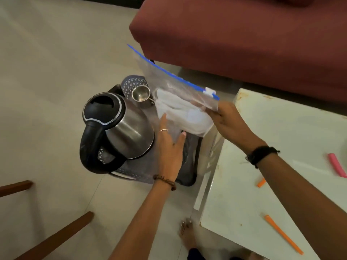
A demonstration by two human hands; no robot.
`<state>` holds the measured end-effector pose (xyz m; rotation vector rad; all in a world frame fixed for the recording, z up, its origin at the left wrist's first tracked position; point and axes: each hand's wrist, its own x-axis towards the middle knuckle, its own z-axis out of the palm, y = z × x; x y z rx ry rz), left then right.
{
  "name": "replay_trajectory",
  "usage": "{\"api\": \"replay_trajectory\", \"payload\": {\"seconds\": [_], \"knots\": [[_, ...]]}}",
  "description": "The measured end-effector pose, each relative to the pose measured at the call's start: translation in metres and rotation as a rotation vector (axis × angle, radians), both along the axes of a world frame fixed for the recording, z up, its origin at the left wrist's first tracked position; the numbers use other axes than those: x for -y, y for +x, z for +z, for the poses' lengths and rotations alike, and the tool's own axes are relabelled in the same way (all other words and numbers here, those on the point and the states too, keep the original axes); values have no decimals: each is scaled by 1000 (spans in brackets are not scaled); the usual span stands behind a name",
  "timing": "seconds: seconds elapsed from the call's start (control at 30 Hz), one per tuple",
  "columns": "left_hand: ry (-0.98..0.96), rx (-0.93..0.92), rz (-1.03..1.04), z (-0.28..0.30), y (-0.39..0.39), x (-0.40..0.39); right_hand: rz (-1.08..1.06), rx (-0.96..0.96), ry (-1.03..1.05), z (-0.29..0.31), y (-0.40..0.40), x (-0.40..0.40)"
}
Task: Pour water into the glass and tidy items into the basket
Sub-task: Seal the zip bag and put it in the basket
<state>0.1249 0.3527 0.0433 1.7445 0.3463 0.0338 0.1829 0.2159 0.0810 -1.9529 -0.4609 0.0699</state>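
Observation:
A grey perforated basket (131, 85) stands on the floor beside the white table. Inside it sit a steel kettle (127, 132) with a black lid and handle, and a small steel cup (140, 93) behind it. Over the basket's right side hangs a clear zip bag (180, 102) with a blue slider, holding white folded cloth or paper. My right hand (227, 121) pinches the bag's right edge just below the slider. My left hand (169, 147) is spread flat, its fingers against the bag's lower part, next to the kettle.
A white table (262, 194) at the right carries two orange sticks (283, 234) and a pink one (337, 167). A maroon sofa (234, 38) lies behind the basket. Wooden chair legs (56, 235) show at lower left. My bare foot (187, 235) stands by the table's corner.

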Motion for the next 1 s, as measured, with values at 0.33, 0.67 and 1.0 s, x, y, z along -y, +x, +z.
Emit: {"api": "replay_trajectory", "payload": {"seconds": [0.33,0.67,1.0], "knots": [[125,-172,0,-38,54,-16,130,-154,-123,-64,79,-78],[266,-295,-62,-75,81,-38,116,-93,-509,-84,95,-99],[240,-302,39,-78,97,-39,38,49,-484,-88,95,-110]]}}
